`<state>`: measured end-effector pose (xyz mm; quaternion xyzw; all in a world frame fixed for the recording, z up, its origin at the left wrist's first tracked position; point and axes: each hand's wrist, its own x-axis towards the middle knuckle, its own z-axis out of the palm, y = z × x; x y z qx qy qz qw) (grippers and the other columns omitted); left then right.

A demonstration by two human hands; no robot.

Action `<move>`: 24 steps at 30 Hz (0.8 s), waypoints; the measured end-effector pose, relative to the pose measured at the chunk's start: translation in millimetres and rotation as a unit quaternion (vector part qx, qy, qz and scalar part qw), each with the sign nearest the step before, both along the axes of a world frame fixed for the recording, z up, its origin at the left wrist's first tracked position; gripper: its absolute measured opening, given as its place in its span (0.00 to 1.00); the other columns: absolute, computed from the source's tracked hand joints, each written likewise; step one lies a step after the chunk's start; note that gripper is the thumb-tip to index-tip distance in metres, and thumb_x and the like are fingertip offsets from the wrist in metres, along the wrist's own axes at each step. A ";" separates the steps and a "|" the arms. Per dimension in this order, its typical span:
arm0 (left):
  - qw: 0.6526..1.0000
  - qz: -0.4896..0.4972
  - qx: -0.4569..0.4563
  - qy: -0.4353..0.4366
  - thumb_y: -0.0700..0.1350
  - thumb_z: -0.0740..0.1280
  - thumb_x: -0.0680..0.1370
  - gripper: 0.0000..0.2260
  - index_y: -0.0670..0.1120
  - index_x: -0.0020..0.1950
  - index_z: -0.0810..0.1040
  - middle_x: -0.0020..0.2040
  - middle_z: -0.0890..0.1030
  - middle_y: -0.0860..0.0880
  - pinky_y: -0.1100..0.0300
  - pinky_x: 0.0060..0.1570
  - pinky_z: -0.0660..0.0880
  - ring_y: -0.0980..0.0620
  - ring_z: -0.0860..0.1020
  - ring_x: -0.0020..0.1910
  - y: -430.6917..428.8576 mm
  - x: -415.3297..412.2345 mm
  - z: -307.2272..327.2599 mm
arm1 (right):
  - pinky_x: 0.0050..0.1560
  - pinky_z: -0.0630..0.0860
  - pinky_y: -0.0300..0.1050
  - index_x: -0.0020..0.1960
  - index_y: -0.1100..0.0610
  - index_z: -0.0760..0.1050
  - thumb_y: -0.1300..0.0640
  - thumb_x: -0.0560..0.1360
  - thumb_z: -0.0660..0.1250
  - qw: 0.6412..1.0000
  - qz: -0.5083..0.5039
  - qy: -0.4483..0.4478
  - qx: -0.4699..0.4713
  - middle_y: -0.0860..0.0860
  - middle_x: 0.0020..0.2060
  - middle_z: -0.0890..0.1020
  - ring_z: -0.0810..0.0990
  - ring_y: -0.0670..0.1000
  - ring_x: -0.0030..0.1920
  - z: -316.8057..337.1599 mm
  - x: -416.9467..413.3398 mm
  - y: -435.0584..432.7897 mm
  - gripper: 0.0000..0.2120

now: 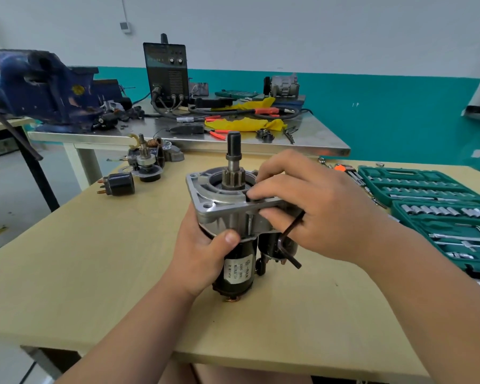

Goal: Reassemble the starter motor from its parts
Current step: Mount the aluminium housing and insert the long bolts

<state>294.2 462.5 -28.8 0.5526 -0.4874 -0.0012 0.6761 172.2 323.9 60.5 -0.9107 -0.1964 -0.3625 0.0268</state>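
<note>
Left hand [197,253] curls around an upright starter motor [237,270] from 9 o'clock, while the right hand [316,212], at 3 o'clock, touches its housing and clasps a black hex key [287,239].

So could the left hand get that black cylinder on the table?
Probably yes: only bare table lies between the left hand and the black cylinder, though that hand grips the motor now.

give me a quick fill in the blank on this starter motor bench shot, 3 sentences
The left hand grips the starter motor, whose pinion shaft points ____.
The right hand holds a hex key shaped like the letter ____.
The vise on the metal table behind is ____.
Missing words: up; L; blue.
</note>
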 end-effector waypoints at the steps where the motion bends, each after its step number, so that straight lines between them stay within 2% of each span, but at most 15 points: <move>1: 1.000 0.004 0.001 0.001 0.69 0.64 0.71 0.41 0.30 0.62 0.72 0.58 0.79 0.41 0.61 0.58 0.72 0.50 0.78 0.60 0.1 0.2 0.0 | 0.37 0.79 0.52 0.52 0.58 0.81 0.61 0.73 0.68 1.000 -0.001 0.002 -0.001 0.56 0.51 0.79 0.80 0.56 0.46 1.0 0.4 0.6 0.09; 8: 1.000 0.017 0.002 0.005 0.70 0.62 0.72 0.37 0.36 0.59 0.74 0.54 0.81 0.52 0.64 0.54 0.73 0.56 0.78 0.56 2.3 3.1 -2.3 | 0.35 0.79 0.52 0.51 0.58 0.82 0.59 0.73 0.71 1.000 0.009 -0.008 -0.027 0.55 0.50 0.80 0.80 0.53 0.46 6.0 7.4 7.0 0.08; 12: 1.000 0.012 0.007 0.024 0.71 0.62 0.70 0.40 0.34 0.58 0.75 0.52 0.81 0.46 0.60 0.51 0.74 0.52 0.79 0.53 3.0 5.2 -4.5 | 0.39 0.79 0.53 0.50 0.60 0.82 0.61 0.74 0.70 0.999 0.021 -0.017 -0.024 0.56 0.49 0.81 0.80 0.54 0.47 4.7 10.6 7.0 0.06; 18: 0.999 0.025 0.024 0.028 0.72 0.62 0.70 0.38 0.37 0.59 0.75 0.53 0.81 0.49 0.63 0.53 0.74 0.55 0.79 0.54 4.0 4.0 -4.0 | 0.39 0.79 0.54 0.50 0.59 0.80 0.59 0.70 0.72 1.000 0.007 -0.005 0.005 0.54 0.51 0.80 0.80 0.54 0.50 1.7 10.2 8.5 0.09; 21: 0.999 0.023 0.032 0.015 0.72 0.62 0.69 0.42 0.34 0.61 0.74 0.55 0.80 0.46 0.65 0.54 0.73 0.55 0.79 0.56 3.0 2.9 -3.7 | 0.43 0.79 0.55 0.49 0.59 0.81 0.60 0.70 0.74 1.000 0.021 0.000 0.000 0.54 0.50 0.81 0.80 0.55 0.50 6.2 10.4 5.3 0.08; 24: 0.999 0.007 0.017 0.045 0.74 0.66 0.64 0.49 0.31 0.63 0.71 0.54 0.81 0.44 0.65 0.50 0.75 0.55 0.80 0.53 3.4 2.2 -3.3 | 0.48 0.77 0.55 0.48 0.59 0.81 0.60 0.71 0.72 0.999 0.032 0.009 0.010 0.53 0.51 0.81 0.79 0.55 0.51 10.3 9.7 0.7 0.07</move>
